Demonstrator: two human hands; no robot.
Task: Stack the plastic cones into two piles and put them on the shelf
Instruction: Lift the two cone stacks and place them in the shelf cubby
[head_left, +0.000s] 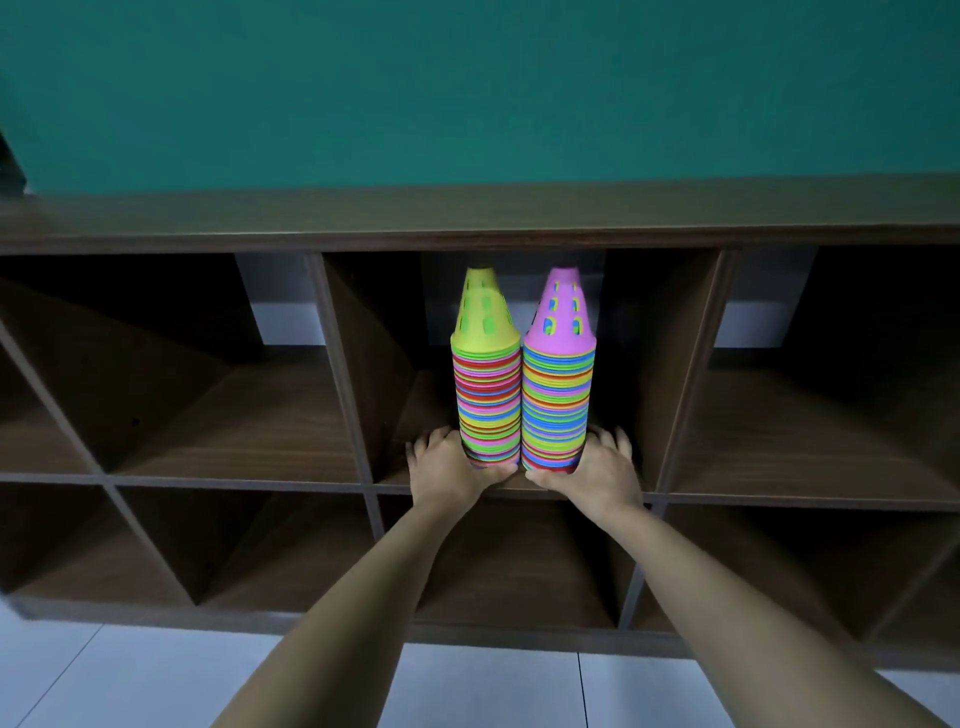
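yellow-topped pile (488, 400), perforated plastic: left hand (451, 465) grips base | pink-topped pile (558, 405): right hand (597, 470) grips base | wood-grain shelf (260, 480)

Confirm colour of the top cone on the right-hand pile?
Pink top cone, with blue showing through its holes. The head view shows it best.

Arms outstretched; left hand (448, 467), right hand (598, 467) gripping cone piles (488, 405).
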